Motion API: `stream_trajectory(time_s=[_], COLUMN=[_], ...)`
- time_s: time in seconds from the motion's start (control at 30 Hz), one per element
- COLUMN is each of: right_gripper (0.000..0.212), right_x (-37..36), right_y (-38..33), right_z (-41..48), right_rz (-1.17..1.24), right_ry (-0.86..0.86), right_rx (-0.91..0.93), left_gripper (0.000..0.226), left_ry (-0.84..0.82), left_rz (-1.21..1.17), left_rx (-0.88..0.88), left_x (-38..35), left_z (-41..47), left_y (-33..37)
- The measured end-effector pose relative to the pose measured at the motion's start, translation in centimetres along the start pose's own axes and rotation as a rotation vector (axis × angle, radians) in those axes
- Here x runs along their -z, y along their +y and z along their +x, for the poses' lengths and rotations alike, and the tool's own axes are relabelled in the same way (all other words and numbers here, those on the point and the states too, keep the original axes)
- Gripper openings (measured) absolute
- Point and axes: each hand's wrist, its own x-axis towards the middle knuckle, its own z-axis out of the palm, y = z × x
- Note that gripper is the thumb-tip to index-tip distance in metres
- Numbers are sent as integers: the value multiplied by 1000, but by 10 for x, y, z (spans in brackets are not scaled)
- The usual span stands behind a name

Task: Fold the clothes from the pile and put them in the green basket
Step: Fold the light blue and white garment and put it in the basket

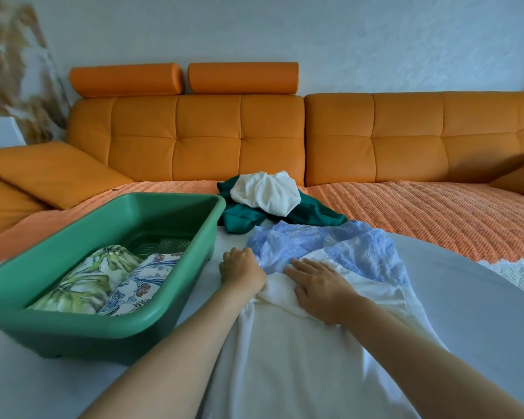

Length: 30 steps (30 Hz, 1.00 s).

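Head view, single frame.

Bench (pixel 454 297): white, rounded edge at right, carrying basket and garment.

Basket (pixel 82 325): green plastic, left of the arms, on the bench. Holding two folded items side by side: leaf-print cloth (pixel 82 279) at left, floral cloth (pixel 139 282) at right, touching each other.

Garment (pixel 285 343): white with a blue patterned part at the far end, spread on the bench from the near edge toward the pile, bunched under the hands.

Left hand (pixel 241 266): clenched, knuckles up, gripping the garment at its left edge where white meets blue.

Right hand (pixel 318 285): released, flat, palm down, fingers (pixel 300 266) stretched, pressing on the white fabric just beside the left hand.

Pile (pixel 273 204): beyond the garment, right of the basket's far corner; crumpled white piece on top of dark green cloth (pixel 239 220).

Sofa (pixel 194 137): orange, behind, with orange quilted cover (pixel 421 213) on the seat.
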Motion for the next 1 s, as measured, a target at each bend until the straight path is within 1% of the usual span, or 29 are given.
stream_trajectory(time_s=[0.07, 0.13, 0.27, 0.33, 0.4, 0.43, 0.47, 0.5, 0.53, 0.57, 0.6, 0.63, 0.67, 0.73, 0.77, 0.8, 0.83, 0.87, 0.9, 0.93, 0.97, 1.0], right_gripper=[57, 56, 53, 52, 50, 48, 45, 39, 33, 32, 37, 41, 44, 44, 43, 43, 44, 45, 46, 44, 40, 37], right_x=[0, 2, 4, 4, 4, 6, 9, 15, 22, 29, 38, 45, 50, 57, 58, 57, 55, 54, 51, 49, 47, 44], right_y=[-2, -5, -9, -13, -19, -22, -24, -25, -23, -17, -9, -1, 9, 23, 27, 31, 35, 37, 39, 41, 43, 45], right_z=[1, 1, 0, -1, -4, -6, -9, -11, -13, -13, -13, -13, -14, -17, -19, -20, -20, -21, -21, -21, -20, -19], right_rz=[-27, -23, -28, -26, 6, 58, 161, 301, 439, 525, 545, 518, 501, 517, 518, 500, 472, 444, 434, 428, 414, 388], right_ry=[10, 12, 37, 27, 6, -20, -51, -65, -33, 39, 140, 247, 338, 442, 455, 448, 429, 405, 368, 332, 296, 264], right_rx=[-6, -42, -104, -87, -29, 7, 35, 31, -12, -98, -194, -282, -349, -377, -346, -300, -256, -223, -211, -208, -205, -198], left_gripper=[31, 32, 55, 58, 56, 52, 47, 41, 33, 24, 20, 24, 33, 53, 53, 43, 27, 16, 18, 36, 55, 60], left_ry=[14, 6, -70, -83, -85, -94, -115, -143, -166, -184, -199, -224, -260, -323, -374, -455, -562, -654, -666, -628, -526, -407], left_rz=[-161, -293, -292, -263, -216, -182, -151, -132, -122, -107, -90, -82, -100, -184, -259, -367, -481, -565, -607, -625, -622, -623], left_rx=[-49, -127, -307, -332, -375, -409, -441, -462, -472, -478, -473, -466, -455, -396, -369, -346, -321, -279, -260, -238, -232, -235], left_x=[1, 6, 20, 29, 37, 40, 43, 46, 47, 47, 46, 44, 44, 39, 35, 29, 23, 17, 6, 3, 0, 2], left_z=[0, -3, 2, 6, 7, 7, 6, 4, 3, 3, 4, 4, 3, 2, 0, -2, -6, -11, -8, -5, 0, 4], left_y=[3, 5, 8, 13, 21, 26, 33, 39, 45, 50, 55, 59, 64, 77, 85, 91, 98, 101, 102, 102, 99, 95])
